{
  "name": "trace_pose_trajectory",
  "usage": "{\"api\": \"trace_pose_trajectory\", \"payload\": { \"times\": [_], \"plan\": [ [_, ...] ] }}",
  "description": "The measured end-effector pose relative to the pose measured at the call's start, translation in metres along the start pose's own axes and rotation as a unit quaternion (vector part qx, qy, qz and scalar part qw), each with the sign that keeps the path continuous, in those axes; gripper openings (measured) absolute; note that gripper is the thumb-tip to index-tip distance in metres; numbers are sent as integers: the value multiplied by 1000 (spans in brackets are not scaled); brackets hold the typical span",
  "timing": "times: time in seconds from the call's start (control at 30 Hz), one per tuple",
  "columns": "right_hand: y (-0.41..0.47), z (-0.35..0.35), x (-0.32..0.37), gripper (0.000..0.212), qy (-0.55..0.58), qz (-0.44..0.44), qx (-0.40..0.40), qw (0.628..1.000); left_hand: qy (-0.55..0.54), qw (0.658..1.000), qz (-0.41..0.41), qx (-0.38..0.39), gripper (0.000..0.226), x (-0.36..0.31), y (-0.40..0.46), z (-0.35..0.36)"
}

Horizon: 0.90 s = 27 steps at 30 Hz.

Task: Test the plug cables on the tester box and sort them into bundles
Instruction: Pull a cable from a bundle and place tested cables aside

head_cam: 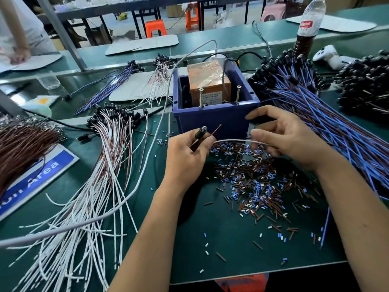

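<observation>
Tester box [215, 114] beside "Area" sign [45, 172]

Blue and white sign [40, 178] lying on the bench at the left of the frame, white word "Area" readable with cut-off letters before it, red bottle label [306, 25] upper right, print illegible, label on orange tester box [211, 95] too small to read

Glossy blue plastic bin [214, 119]

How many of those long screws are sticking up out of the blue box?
2. The left screw and the right screw both stand upright at the front edge of the orange tester inside the blue box. Others may be hidden behind the tester.
</observation>
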State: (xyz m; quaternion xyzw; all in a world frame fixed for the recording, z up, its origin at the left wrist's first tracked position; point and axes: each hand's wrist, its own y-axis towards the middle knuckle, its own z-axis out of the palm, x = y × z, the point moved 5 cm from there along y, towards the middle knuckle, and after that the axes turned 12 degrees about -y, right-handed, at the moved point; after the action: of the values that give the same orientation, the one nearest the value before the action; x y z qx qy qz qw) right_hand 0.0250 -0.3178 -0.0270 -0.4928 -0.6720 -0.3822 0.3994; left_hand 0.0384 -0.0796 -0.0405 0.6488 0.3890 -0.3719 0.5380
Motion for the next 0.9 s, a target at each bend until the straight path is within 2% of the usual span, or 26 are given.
{"api": "trace_pose_trajectory", "payload": {
  "times": [0.13,0.2,0.27,0.4,0.5,0.57,0.67,0.77,0.9],
  "plan": [
    [-9,-11,3,23,37,-16,86,995,-16,1000,8,-15,19,-3,2,-4],
    [-16,-10,4,27,95,-29,143,985,-14,1000,7,-18,18,-3,2,-4],
    [-20,-9,7,31,154,-55,168,972,-18,1000,4,-19,17,-3,2,-4],
    [-14,-5,12,31,188,-119,105,969,-10,1000,5,-6,21,-5,1,-1],
    [-10,-1,14,30,222,-104,65,967,-29,999,5,-19,14,-6,1,-1],
    [-8,4,15,33,244,-91,72,963,-71,997,6,-40,10,-7,2,-3],
    [-9,26,18,40,236,-62,176,954,-169,985,-10,-37,13,-9,3,-1],
    [-14,52,18,48,160,-30,273,948,-278,959,-53,-9,17,-7,2,6],
    [-17,65,18,54,97,2,324,941,-361,927,-99,1,21,-8,1,14]
  ]
}}
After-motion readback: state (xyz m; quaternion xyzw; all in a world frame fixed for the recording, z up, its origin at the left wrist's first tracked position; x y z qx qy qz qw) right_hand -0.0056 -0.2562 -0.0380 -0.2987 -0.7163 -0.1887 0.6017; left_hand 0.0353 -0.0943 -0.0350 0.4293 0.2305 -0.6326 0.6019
